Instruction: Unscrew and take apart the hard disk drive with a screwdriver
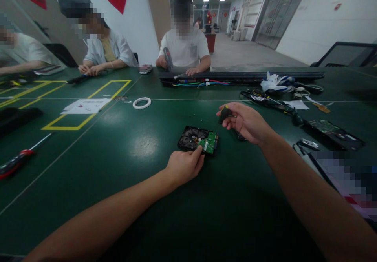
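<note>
Green table (153, 199), left hand (185, 167) on labelled hard drive (196, 139)

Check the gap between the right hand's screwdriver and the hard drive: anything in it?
Nothing visible stands between the screwdriver in the right hand and the hard drive. The left hand holds the drive's near edge, outside that gap.

My left hand (185, 167) and right hand (246, 122) are bare, my left forearm (103, 214) and right forearm (309, 187) uncovered too.
</note>
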A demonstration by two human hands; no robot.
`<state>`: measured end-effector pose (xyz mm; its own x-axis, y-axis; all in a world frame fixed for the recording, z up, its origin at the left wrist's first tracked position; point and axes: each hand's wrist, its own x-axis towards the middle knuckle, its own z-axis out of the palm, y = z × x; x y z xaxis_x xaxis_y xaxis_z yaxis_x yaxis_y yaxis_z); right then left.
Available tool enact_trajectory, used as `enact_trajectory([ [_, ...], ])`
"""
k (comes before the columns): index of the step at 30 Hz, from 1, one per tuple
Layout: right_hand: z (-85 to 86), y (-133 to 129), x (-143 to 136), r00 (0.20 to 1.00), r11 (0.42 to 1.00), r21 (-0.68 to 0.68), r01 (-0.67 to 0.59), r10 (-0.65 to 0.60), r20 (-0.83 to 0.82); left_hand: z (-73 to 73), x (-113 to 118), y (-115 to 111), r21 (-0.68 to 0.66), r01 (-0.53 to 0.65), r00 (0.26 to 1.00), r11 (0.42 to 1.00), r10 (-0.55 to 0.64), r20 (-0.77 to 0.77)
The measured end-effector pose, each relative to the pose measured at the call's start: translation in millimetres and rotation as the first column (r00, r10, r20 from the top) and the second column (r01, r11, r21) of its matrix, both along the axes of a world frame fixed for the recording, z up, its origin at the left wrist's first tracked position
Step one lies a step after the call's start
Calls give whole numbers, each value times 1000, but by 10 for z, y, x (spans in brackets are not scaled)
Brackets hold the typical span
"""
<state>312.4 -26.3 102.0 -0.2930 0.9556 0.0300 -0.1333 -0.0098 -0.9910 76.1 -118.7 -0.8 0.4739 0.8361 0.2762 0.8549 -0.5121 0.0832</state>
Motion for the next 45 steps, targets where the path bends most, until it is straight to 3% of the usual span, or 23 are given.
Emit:
enact_trajectory([
  [13,35,-48,-3,998,999,46,14,-17,65,6,1,3,6,7,1000,1000,-7,-8],
  [24,3,16,-2,998,999,-31,29,-31,-56,-29,-10,18,4,3,1000,1000,-3,-16],
  [32,36,-27,1,998,999,27,36,-37,43,-16,-1,3,1,-9,1000,1000,9,-20],
  [45,21,-14,-6,999,1000,5,5,-5,36,4,-3,-2,-1,-8,1000,1000,8,-16],
])
